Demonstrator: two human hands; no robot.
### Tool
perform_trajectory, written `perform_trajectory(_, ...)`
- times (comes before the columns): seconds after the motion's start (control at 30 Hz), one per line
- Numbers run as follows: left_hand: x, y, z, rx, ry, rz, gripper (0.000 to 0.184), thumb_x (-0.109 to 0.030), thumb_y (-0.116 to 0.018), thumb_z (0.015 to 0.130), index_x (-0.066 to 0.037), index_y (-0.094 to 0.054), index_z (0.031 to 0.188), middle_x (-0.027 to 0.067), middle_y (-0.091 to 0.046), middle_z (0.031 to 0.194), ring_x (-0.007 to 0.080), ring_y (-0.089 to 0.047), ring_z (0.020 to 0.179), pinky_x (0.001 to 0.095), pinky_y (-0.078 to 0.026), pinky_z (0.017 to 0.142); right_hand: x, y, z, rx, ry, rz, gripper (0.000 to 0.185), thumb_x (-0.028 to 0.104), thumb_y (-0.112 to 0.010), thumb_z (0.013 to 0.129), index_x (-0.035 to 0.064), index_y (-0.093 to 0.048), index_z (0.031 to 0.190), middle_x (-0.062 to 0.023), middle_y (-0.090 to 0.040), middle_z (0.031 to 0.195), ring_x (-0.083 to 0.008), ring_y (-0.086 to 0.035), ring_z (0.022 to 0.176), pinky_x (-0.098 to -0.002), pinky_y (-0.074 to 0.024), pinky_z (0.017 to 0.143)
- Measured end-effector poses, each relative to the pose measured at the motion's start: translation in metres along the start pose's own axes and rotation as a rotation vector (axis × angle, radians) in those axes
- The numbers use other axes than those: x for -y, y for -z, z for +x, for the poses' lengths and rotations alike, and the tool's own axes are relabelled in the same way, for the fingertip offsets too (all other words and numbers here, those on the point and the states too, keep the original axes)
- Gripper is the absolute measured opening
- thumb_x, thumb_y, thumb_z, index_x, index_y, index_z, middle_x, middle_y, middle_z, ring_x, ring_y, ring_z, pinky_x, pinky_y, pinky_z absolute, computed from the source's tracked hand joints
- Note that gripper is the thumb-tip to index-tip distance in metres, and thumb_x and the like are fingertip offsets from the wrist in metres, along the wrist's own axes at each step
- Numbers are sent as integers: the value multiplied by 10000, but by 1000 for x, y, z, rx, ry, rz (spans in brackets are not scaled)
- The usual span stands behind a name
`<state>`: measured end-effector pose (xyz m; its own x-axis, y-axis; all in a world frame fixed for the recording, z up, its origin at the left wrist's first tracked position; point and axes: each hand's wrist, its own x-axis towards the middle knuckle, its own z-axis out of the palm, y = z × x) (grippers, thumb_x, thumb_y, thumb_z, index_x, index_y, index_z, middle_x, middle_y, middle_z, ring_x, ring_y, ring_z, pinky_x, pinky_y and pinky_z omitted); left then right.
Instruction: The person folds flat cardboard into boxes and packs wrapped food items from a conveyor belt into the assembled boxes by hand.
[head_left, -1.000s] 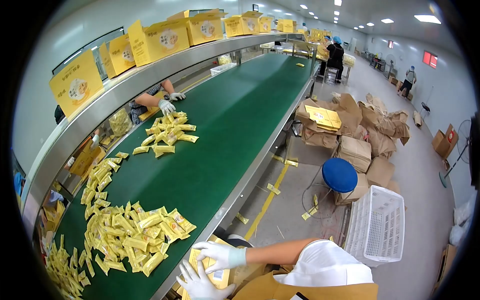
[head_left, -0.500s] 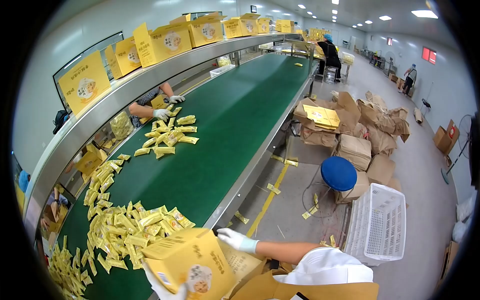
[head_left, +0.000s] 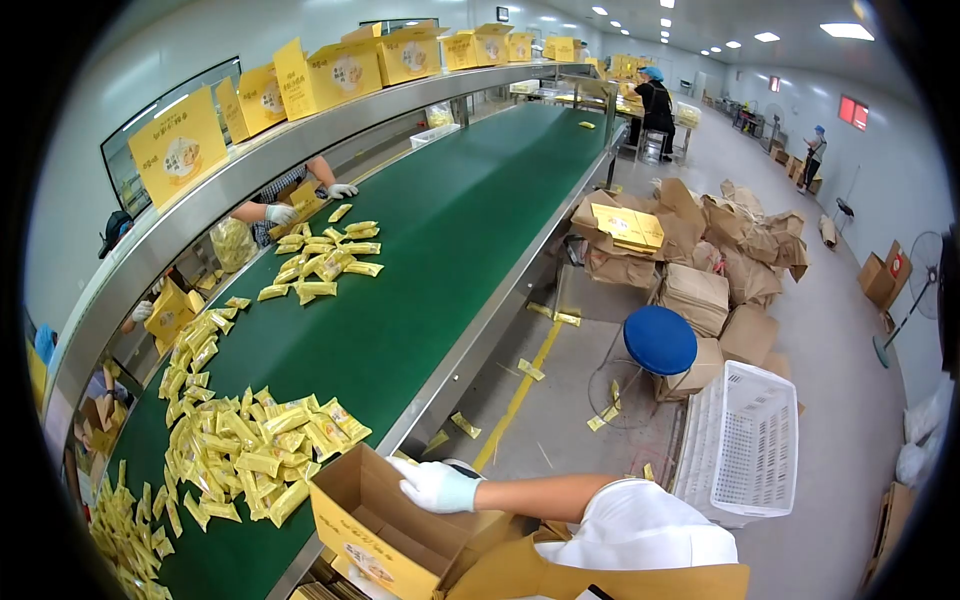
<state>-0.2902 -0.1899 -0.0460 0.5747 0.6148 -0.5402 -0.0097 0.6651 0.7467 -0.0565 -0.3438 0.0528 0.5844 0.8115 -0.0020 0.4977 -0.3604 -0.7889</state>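
While you have the open carton (head_left: pixel 375 520) at the near edge of the green belt (head_left: pixel 420 250), your right hand (head_left: pixel 436 487) is at its rim.
From the head view, your right fingers lie bent over the carton's side, though whether they pinch it cannot be told; your left hand (head_left: pixel 368 582) shows only as some white beneath, its hold hidden. Yellow packets (head_left: pixel 240 450) lie heaped on the belt just beyond.
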Motion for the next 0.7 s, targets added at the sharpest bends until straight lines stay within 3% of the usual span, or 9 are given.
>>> perform_trajectory(0.03,0,2,0,38,10,-47,453,-432,-396,1037,-155,-563,1354,74,-606,1170,247,-594,1069,397,-529,933,-4,-16,5,-62,77,-38,591,216,-449,985,32,-297,1525,-271,-650,741,-428,-616,584,-534,-498,595)
perform_trajectory(0.07,1,3,0,68,22,-69,451,-425,-399,1037,-151,-561,1356,76,-605,1176,247,-592,1073,396,-527,935,22,-5,0,7,78,-80,633,154,-463,937,-61,-263,1497,-261,-670,788,-427,-630,632,-511,-510,624)
perform_trajectory(0.2,1,9,7,94,47,-83,443,-397,-414,1035,-132,-551,1363,85,-600,1199,247,-585,1091,393,-518,946,53,-43,2,128,164,-298,862,100,-539,859,-75,-75,1565,-201,-680,736,-363,-643,564,-460,-519,546)
perform_trajectory(0.43,2,17,12,71,66,-57,434,-347,-440,1033,-99,-535,1376,101,-590,1238,247,-572,1123,388,-503,964,55,-99,14,135,141,-367,882,93,-537,843,-64,-67,1574,-203,-688,756,-364,-653,573,-474,-526,551)
perform_trajectory(0.67,6,35,27,73,84,-36,430,-298,-465,1030,-67,-518,1388,117,-581,1278,248,-559,1155,383,-488,983,20,-70,-1,116,60,-135,837,93,-477,872,0,-63,1593,-225,-685,765,-386,-641,560,-505,-518,547)
perform_trajectory(0.7,8,37,29,75,87,-33,430,-291,-469,1030,-62,-516,1390,119,-580,1283,248,-557,1159,382,-486,986,18,-59,0,165,32,-191,891,87,-497,858,-39,13,1578,-233,-690,749,-390,-663,605,-487,-527,582)
